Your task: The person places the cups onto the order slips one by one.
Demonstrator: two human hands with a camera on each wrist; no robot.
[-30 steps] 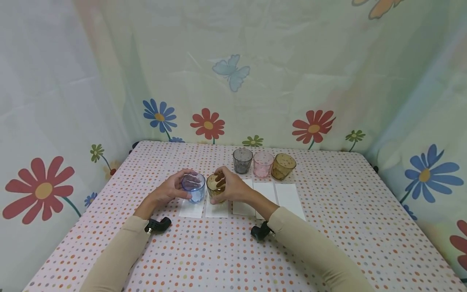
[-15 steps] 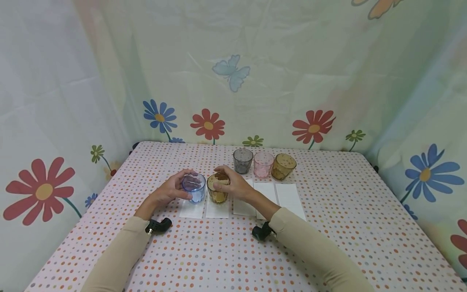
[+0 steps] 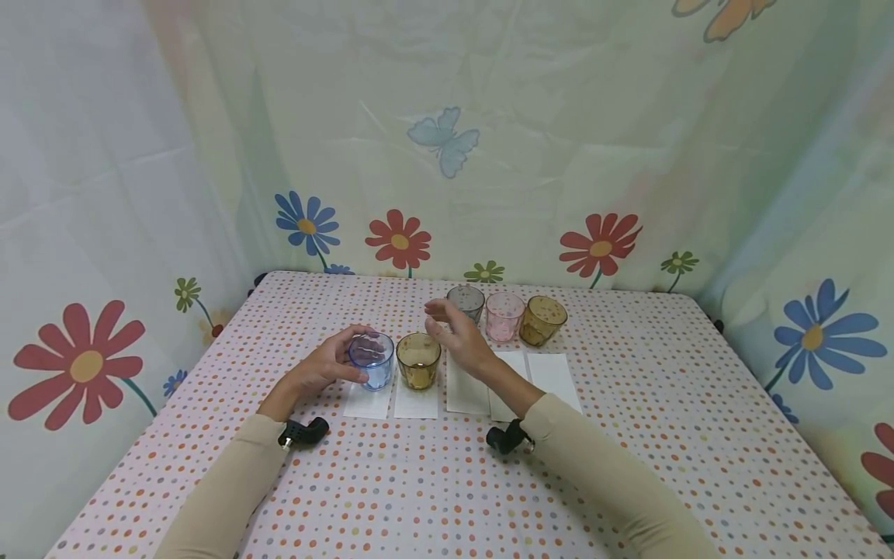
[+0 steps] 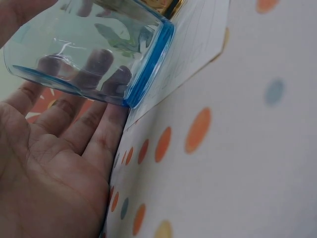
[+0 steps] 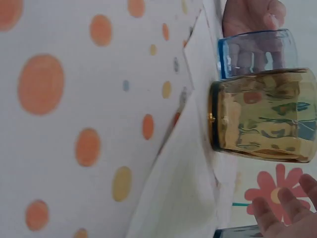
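Note:
In the head view my left hand [image 3: 320,369] holds a clear blue glass [image 3: 378,374], thumb on the near side and fingers behind it. The left wrist view shows the fingers through the blue glass [image 4: 94,59], which stands on white paper. Just right of it an amber glass [image 3: 419,366] stands upright on its own sheet, with no hand on it. My right hand [image 3: 466,341] hovers to the right of that amber glass, fingers loosely extended and holding nothing. It partly covers a grey glass [image 3: 469,300]. In the right wrist view its fingers are apart from the amber glass [image 5: 262,116].
Behind the sheets, a pink glass [image 3: 504,317] and a second amber glass [image 3: 543,321] stand beside the grey one. Several white paper sheets [image 3: 417,404] lie in a row on the dotted tablecloth [image 3: 391,489]. A floral curtain [image 3: 531,186] encloses the table.
My right hand has let go of the amber glass on the sheet and moved up and right towards the grey glass. My left hand stays on the blue glass.

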